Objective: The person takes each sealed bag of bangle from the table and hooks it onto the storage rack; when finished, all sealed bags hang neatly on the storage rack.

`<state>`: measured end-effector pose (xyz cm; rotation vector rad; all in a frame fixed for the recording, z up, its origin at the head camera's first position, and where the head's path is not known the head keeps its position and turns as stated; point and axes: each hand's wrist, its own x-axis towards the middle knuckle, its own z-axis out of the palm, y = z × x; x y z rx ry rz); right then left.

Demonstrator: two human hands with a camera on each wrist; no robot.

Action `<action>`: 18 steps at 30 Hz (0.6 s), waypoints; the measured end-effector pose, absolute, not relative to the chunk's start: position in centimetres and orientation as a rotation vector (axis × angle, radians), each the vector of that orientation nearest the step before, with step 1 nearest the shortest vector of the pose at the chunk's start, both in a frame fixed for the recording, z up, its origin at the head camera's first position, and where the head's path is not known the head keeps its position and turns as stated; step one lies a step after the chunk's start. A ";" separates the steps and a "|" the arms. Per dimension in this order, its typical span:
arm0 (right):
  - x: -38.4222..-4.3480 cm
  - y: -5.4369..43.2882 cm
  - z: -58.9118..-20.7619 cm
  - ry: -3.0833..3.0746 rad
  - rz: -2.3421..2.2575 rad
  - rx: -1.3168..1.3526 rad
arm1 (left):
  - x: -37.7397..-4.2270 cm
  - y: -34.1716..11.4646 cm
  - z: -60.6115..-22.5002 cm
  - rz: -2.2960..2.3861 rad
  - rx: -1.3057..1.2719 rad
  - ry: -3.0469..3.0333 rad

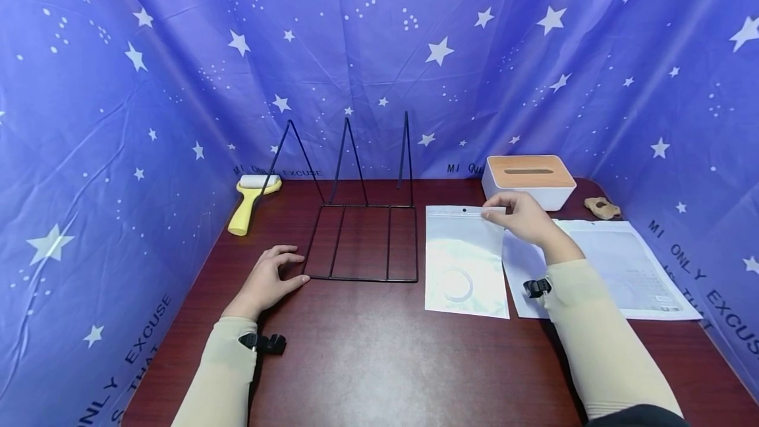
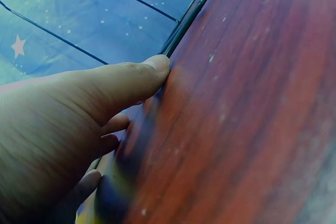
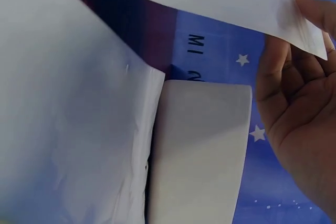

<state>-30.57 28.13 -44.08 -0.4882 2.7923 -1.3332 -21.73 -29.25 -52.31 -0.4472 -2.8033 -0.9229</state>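
Observation:
A black wire rack [image 1: 363, 279] with several upright triangular dividers stands on the table. At its front left corner rests my left hand [image 1: 267, 285], fingers loosely bent; in the left wrist view the thumb [image 2: 157, 62] touches the front wire. My right hand [image 1: 522, 221] pinches the top right corner of a white zip bag [image 1: 459, 249] between thumb and fingers. The bag has a small hang hole and a round outline low on its front. In the right wrist view that bag's edge [image 3: 236, 3] hangs lifted from the table.
Right of the zip bag lies a larger white bag [image 1: 622, 262], partly under my right forearm. Behind it stand a tissue box [image 1: 522, 193] with a wooden lid and a small brown item [image 1: 601, 207]. A yellow-handled roller [image 1: 242, 216] lies at the back left. Starry blue curtain [image 1: 356, 31] encloses the table.

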 end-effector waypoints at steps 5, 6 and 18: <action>-29.6 27.8 -43.2 2.831 -1.372 -0.490 | -21.7 -29.2 -52.3 -0.876 -0.446 -2.798; -29.4 27.7 -43.0 2.838 -1.388 -0.489 | -21.7 -29.2 -52.3 -0.873 -0.446 -2.796; -26.8 27.0 -40.7 2.883 -1.636 -0.500 | -21.8 -29.2 -52.4 -0.876 -0.452 -2.789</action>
